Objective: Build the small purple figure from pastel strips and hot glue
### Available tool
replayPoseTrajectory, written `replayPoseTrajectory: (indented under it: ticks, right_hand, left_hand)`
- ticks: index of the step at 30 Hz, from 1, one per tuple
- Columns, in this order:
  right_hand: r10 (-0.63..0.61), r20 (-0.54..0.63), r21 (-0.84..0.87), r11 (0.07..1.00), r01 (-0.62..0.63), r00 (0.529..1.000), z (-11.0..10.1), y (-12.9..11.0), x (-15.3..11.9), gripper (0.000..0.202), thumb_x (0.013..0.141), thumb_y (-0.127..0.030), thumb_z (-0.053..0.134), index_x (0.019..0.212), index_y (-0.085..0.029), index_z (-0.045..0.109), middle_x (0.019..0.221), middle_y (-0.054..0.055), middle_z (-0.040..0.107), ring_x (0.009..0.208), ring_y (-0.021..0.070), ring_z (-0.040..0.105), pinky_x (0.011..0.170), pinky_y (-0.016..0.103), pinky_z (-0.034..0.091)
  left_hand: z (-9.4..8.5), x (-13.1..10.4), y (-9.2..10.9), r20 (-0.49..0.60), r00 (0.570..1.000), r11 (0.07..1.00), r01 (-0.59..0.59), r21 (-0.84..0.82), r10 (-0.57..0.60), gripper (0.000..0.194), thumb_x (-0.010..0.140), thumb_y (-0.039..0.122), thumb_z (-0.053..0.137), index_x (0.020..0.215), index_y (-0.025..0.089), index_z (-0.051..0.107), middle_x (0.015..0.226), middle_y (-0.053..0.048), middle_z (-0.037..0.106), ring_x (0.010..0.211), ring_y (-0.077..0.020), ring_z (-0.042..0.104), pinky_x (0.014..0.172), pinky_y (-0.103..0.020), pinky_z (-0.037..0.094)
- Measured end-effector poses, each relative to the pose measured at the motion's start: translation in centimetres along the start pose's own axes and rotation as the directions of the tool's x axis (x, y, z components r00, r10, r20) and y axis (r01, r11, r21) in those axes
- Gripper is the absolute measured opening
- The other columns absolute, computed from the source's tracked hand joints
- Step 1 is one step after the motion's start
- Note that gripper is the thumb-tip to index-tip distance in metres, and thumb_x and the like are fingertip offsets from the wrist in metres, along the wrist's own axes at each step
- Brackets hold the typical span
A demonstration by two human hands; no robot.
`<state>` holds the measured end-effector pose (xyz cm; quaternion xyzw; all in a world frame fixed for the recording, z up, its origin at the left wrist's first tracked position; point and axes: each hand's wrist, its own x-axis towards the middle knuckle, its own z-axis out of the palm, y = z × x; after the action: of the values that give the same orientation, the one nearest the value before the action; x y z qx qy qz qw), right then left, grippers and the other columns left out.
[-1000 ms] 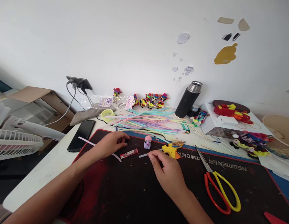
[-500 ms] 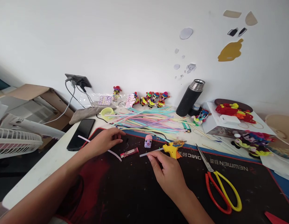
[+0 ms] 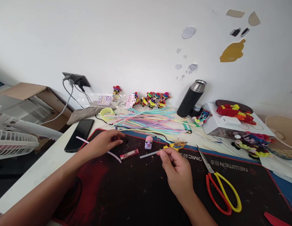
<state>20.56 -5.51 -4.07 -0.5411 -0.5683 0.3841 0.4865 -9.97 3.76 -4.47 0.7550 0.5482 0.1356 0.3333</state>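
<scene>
My right hand (image 3: 177, 166) pinches a thin translucent stick (image 3: 148, 155) that points left above the black mat (image 3: 141, 194). Just behind that hand lies a yellow glue gun (image 3: 177, 145), partly covered by it. My left hand (image 3: 107, 142) hovers or rests at the mat's left side, fingers bent and apart, holding nothing. A lilac pipe cleaner (image 3: 114, 156) passes beneath the left wrist. Between the hands are a red lighter-like item (image 3: 129, 154) and a small pink and purple figure (image 3: 148, 142), which stands upright.
Pastel pipe cleaners (image 3: 146, 121) lie in a pile behind the mat. Scissors (image 3: 213, 172) lie open on the right. A black flask (image 3: 191, 99), a white box (image 3: 216, 124) and colourful dolls (image 3: 156, 99) are near the wall. A phone (image 3: 79, 135) lies left.
My right hand has moved right and slid its grip along the stick, now covering more of the glue gun. My left hand is almost unchanged. The view has shifted slightly.
</scene>
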Motion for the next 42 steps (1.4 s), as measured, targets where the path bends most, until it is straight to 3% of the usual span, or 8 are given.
replayPoseTrajectory:
  ticks: [4,7,25,36,42]
  right_hand:
    - [0.166,-0.052,0.28,0.949,-0.146,0.985,-0.3,0.3,0.4,0.046,0.099,-0.06,0.061,0.076,-0.021,0.063,0.048,-0.009,0.036,0.042,0.0105,0.032,0.041,0.024,0.025]
    - [0.2,-0.046,0.362,0.916,-0.17,0.979,-0.3,0.5,0.5,0.049,0.098,-0.063,0.064,0.073,-0.021,0.059,0.047,-0.01,0.032,0.042,0.0098,0.03,0.042,0.023,0.024]
    - [0.203,-0.023,0.291,0.938,-0.188,0.979,0.0,0.7,0.3,0.049,0.1,-0.063,0.06,0.077,-0.019,0.064,0.051,-0.008,0.037,0.045,0.0108,0.032,0.045,0.024,0.024]
    - [0.195,-0.012,0.268,0.946,-0.185,0.981,0.1,0.9,0.2,0.048,0.101,-0.06,0.06,0.079,-0.019,0.065,0.052,-0.008,0.037,0.047,0.0104,0.032,0.046,0.025,0.023]
    - [0.193,-0.008,0.246,0.951,-0.185,0.981,0.2,1.1,0.2,0.047,0.102,-0.06,0.059,0.08,-0.019,0.065,0.053,-0.008,0.038,0.047,0.0108,0.032,0.046,0.026,0.023]
  left_hand:
    - [0.1,0.3,0.7,0.029,0.999,0.998,-0.034,0.045,0.033,0.035,0.093,0.046,0.062,0.116,0.023,0.074,0.094,-0.005,0.072,0.084,-0.0234,0.066,0.074,-0.032,0.052]
    - [0.4,0.6,1.2,0.038,0.997,0.993,-0.067,0.098,0.063,0.032,0.091,0.043,0.064,0.115,0.024,0.075,0.095,-0.005,0.071,0.087,-0.0242,0.066,0.078,-0.033,0.051]
    - [1.2,1.0,0.4,0.025,0.99,0.974,-0.14,0.181,0.137,0.025,0.095,0.045,0.061,0.103,0.025,0.073,0.091,-0.005,0.07,0.084,-0.0247,0.065,0.077,-0.034,0.049]
    - [-2.0,-0.1,-0.4,-0.081,0.994,0.967,-0.05,0.25,0.072,0.031,0.091,0.051,0.06,0.097,0.024,0.073,0.084,-0.004,0.068,0.08,-0.026,0.064,0.074,-0.034,0.047]
    - [-2.5,-0.6,-0.8,-0.096,0.995,0.97,0.001,0.245,0.023,0.033,0.089,0.052,0.058,0.099,0.023,0.073,0.084,-0.005,0.069,0.079,-0.0269,0.064,0.073,-0.034,0.046]
